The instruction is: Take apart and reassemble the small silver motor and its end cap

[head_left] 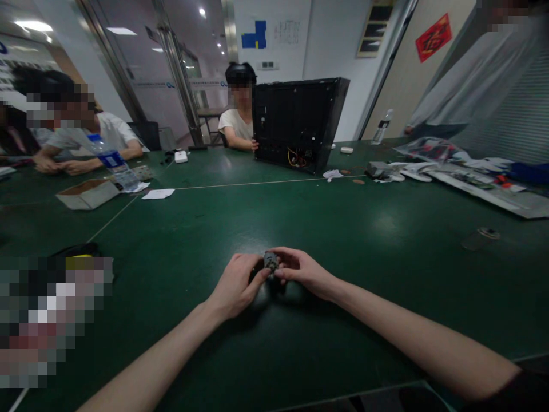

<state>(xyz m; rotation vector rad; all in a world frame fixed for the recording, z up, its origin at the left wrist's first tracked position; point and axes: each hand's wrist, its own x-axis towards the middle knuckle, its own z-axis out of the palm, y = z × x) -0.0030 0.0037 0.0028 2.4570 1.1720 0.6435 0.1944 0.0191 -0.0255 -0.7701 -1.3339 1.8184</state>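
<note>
A small dark grey part, roughly blocky with a rough-looking lower side, is held between my two hands just above the green table. Its exact kind is too small to make out. My left hand grips it from the left, with the thumb pressed at its lower edge. From the right, my right hand pinches it between thumb and curled fingers. Part of the piece is hidden behind my fingertips, and a dark shadow lies beneath.
Across the table a person holds up a large black panel. At left stand an open box and a water bottle; a paper lies nearby. On the right are a clear jar-like object and a cluttered white tray.
</note>
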